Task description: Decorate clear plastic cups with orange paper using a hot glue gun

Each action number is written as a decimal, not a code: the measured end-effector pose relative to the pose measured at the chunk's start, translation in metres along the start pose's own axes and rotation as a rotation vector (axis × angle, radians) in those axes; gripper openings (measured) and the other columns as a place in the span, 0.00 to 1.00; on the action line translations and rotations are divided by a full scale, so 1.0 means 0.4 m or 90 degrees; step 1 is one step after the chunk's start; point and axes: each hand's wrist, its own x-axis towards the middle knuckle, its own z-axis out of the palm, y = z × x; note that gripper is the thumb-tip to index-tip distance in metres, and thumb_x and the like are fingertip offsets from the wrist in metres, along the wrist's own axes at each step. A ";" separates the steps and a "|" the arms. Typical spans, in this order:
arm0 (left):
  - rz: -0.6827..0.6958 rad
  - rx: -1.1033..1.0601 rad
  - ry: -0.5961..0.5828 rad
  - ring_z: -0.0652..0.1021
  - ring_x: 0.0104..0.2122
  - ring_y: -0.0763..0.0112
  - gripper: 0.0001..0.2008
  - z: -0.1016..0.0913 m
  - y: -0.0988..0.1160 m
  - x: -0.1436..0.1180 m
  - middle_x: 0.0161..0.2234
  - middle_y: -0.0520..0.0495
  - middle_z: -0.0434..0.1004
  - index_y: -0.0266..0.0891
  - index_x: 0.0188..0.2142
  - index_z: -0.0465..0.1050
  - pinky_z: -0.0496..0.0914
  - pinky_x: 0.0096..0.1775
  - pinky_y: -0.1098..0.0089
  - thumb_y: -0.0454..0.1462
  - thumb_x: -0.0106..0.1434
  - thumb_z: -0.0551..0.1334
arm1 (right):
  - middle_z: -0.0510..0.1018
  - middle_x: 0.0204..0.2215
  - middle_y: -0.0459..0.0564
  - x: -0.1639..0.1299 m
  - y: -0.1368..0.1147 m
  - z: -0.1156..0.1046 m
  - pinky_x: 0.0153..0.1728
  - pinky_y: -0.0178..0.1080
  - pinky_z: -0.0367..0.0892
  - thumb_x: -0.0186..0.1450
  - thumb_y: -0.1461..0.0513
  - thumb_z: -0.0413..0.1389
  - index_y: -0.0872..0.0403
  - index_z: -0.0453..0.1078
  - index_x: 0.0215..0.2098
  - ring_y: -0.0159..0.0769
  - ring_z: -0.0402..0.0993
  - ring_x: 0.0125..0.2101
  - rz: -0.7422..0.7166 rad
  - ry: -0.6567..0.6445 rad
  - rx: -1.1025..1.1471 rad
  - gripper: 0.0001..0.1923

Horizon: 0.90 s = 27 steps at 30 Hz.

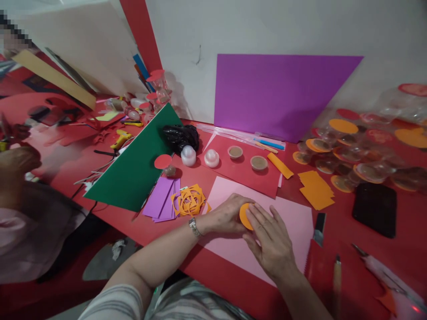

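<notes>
My left hand [227,215] and my right hand [271,242] meet over a pink paper sheet [296,218] on the red table. Between them is a small object topped by an orange paper disc [245,215]. The left hand cups it from the left, with a watch on that wrist. The fingers of the right hand press on the disc's right side. What lies under the disc is hidden by the hands.
Around the sheet lie orange paper scraps [190,201], purple slips [160,201], a green sheet [136,162], orange squares [315,190], small cups [259,162], a knife [319,229], a black pad [375,209] and capped containers [353,151]. A purple sheet [276,93] leans on the wall. Another person sits at left.
</notes>
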 end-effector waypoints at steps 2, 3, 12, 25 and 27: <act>-0.023 -0.002 0.025 0.73 0.51 0.56 0.26 0.008 -0.007 -0.003 0.49 0.39 0.75 0.36 0.50 0.71 0.70 0.54 0.59 0.43 0.55 0.74 | 0.79 0.53 0.63 0.000 0.000 0.002 0.67 0.52 0.57 0.73 0.61 0.53 0.64 0.64 0.63 0.44 0.73 0.59 0.003 0.000 0.001 0.23; -0.029 -0.001 0.032 0.74 0.50 0.57 0.24 0.011 -0.009 -0.004 0.48 0.39 0.76 0.36 0.48 0.72 0.70 0.54 0.59 0.43 0.56 0.73 | 0.79 0.54 0.63 -0.001 0.000 0.002 0.67 0.52 0.57 0.73 0.61 0.53 0.64 0.64 0.63 0.43 0.73 0.59 0.003 0.000 0.002 0.23; -0.007 -0.051 0.001 0.73 0.57 0.54 0.32 -0.001 0.003 -0.008 0.56 0.36 0.73 0.36 0.60 0.66 0.70 0.57 0.57 0.36 0.58 0.71 | 0.77 0.55 0.67 -0.009 0.009 0.004 0.69 0.52 0.52 0.73 0.61 0.52 0.68 0.59 0.67 0.43 0.59 0.68 -0.029 0.007 0.008 0.27; -0.045 -0.059 -0.006 0.77 0.55 0.52 0.37 0.011 0.016 0.006 0.55 0.34 0.76 0.37 0.62 0.67 0.70 0.58 0.56 0.38 0.55 0.75 | 0.78 0.53 0.66 -0.014 0.018 -0.004 0.69 0.54 0.53 0.72 0.63 0.53 0.65 0.58 0.69 0.46 0.66 0.64 -0.047 0.007 0.014 0.29; -0.045 -0.050 -0.025 0.76 0.56 0.54 0.37 0.006 0.017 0.005 0.56 0.35 0.76 0.37 0.64 0.64 0.69 0.58 0.56 0.37 0.57 0.73 | 0.79 0.52 0.66 -0.016 0.020 -0.004 0.69 0.56 0.53 0.72 0.63 0.53 0.65 0.60 0.67 0.48 0.72 0.60 -0.053 -0.001 0.012 0.27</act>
